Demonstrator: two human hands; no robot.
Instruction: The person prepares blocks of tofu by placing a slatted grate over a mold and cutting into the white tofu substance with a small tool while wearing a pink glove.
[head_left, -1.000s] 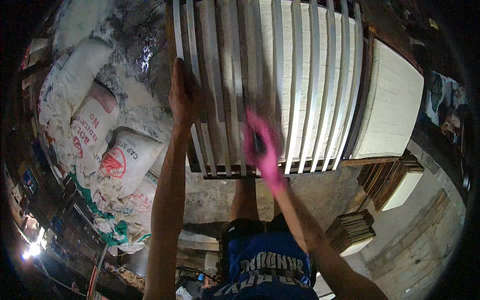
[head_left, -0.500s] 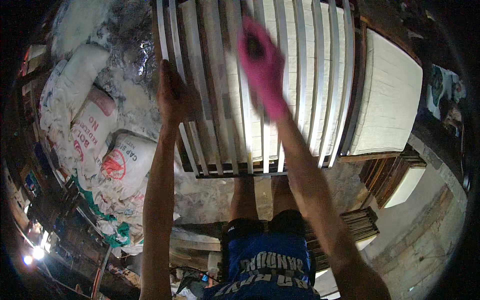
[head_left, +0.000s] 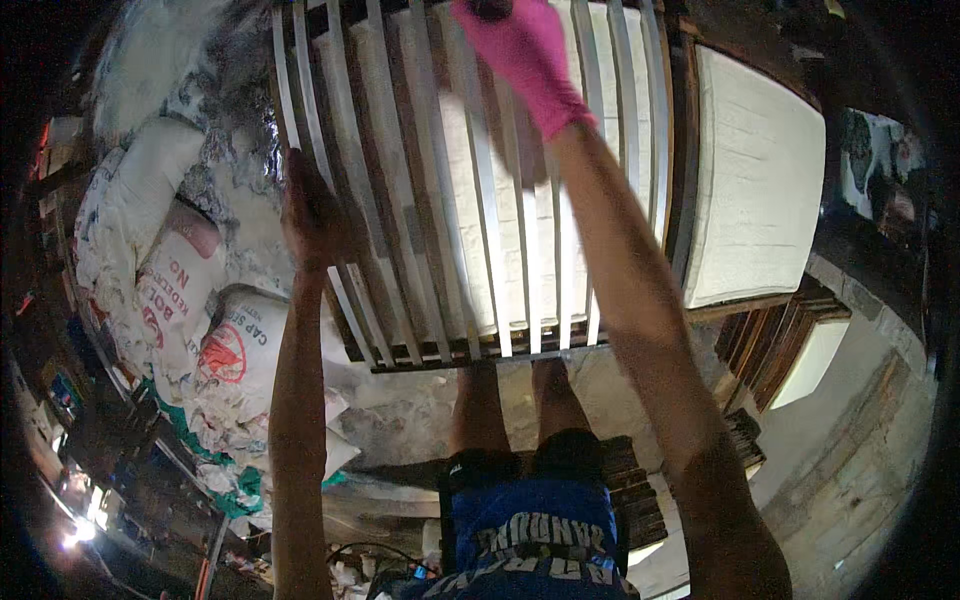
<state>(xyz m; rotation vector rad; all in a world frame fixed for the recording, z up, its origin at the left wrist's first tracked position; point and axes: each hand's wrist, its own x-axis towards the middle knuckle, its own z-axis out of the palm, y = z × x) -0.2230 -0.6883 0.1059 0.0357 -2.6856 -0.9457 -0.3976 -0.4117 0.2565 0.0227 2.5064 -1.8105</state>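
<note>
A slatted frame (head_left: pixel 498 300) of pale metal bars lies over a white slab (head_left: pixel 512 215) scored into blocks. Along the frame's left edge, my bare left hand (head_left: pixel 312 215) is closed round the outer bars, its fingers partly lost in shadow. My right hand (head_left: pixel 525 50), in a pink glove, reaches over the bars near the far end. It is closed on a dark object (head_left: pixel 488 8), cut off by the picture's top edge; its kind I cannot make out.
To the right, a second white slab (head_left: pixel 758 180) sits in a dark wooden surround. Stacked wooden trays (head_left: pixel 765 345) stand lower right. Several white sacks (head_left: pixel 245 345) are piled at the left beside a wet, whitish floor (head_left: pixel 235 190). My legs (head_left: pixel 482 405) are close to the frame's near edge.
My gloved right hand has moved farther away over the bars, up to the picture's top edge. The frame and my left hand appear shifted left and slightly turned in view.
</note>
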